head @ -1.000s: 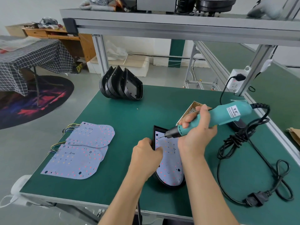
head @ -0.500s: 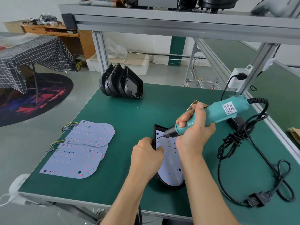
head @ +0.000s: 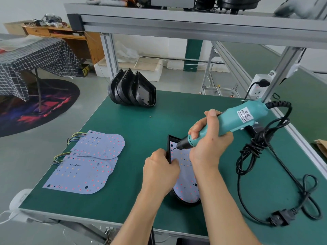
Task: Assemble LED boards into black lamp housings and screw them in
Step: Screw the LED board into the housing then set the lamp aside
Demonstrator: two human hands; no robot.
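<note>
A black lamp housing (head: pixel 169 147) lies on the green bench in front of me with a white LED board (head: pixel 185 183) seated inside it. My left hand (head: pixel 159 172) grips the housing's left wall, thumb side curled over the rim. My right hand (head: pixel 208 144) is wrapped round a teal electric screwdriver (head: pixel 235 121). The driver slants down to the left and its bit touches the board near the far left corner.
Loose LED boards (head: pixel 85 167) with coloured wires lie at the left. Several empty black housings (head: pixel 134 91) stand stacked at the back. The driver's black cord (head: pixel 254 149) coils at the right down to a plug (head: pixel 279 219). An aluminium frame post (head: pixel 281 71) carries a socket.
The screwdriver has tipped down and moved left, bringing its bit onto the board's far left corner. My left hand has stayed on the housing's wall.
</note>
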